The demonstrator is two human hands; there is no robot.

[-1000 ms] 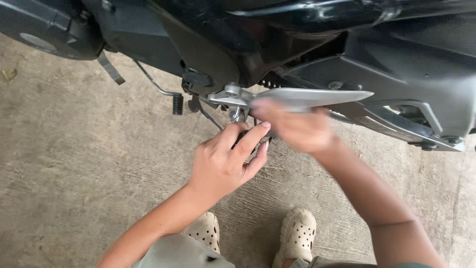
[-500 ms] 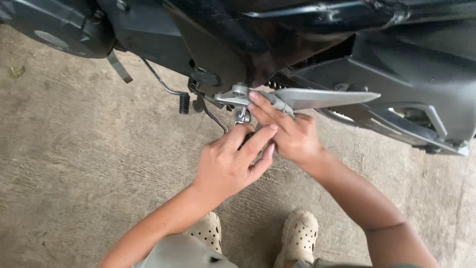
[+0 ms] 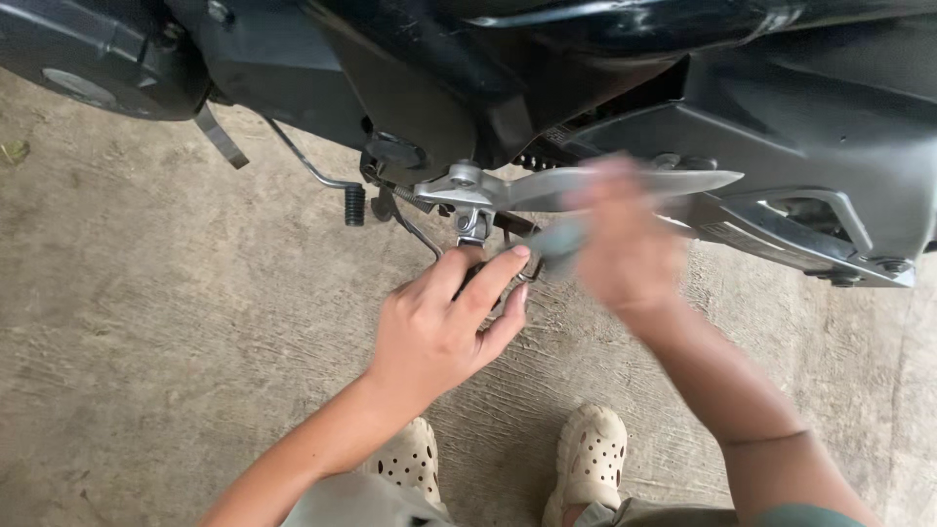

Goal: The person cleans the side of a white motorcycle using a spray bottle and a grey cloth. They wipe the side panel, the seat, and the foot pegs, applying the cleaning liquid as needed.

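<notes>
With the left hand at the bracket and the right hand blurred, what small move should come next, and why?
Probably steady the right hand and bring it to the small fitting under the silver bracket. The left hand already has its fingers at that fitting, while the right hand is blurred in motion just beside it, so whether it holds a tool cannot be told.

silver metal footrest bracket (image 3: 468, 190) under the black motorcycle body (image 3: 586, 78), level, above concrete floor (image 3: 146, 322)
</notes>
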